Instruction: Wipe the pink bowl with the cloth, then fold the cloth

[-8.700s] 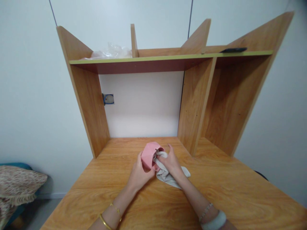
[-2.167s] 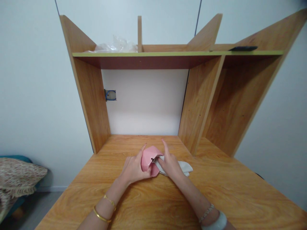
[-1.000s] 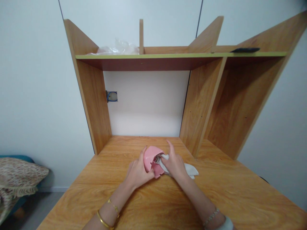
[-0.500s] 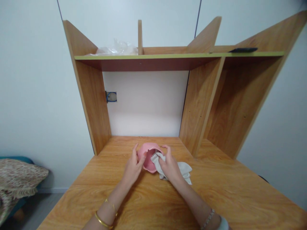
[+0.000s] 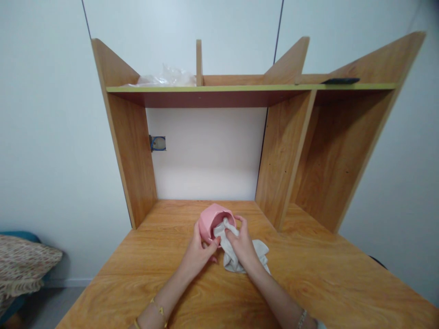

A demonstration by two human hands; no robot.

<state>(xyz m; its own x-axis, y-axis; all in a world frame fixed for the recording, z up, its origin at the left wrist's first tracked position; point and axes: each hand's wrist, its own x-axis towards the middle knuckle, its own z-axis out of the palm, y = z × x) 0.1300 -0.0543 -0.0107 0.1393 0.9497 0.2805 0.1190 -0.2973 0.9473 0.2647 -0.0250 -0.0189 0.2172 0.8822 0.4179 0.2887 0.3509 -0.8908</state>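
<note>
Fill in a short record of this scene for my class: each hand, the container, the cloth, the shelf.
Left hand: holding the pink container
Right hand: gripping the grey cloth
Container: tipped on its side, mouth turned toward the right hand
Cloth: partly inside the mouth, partly on the desk
Shelf: clear plastic at left, flat dark item at right
</note>
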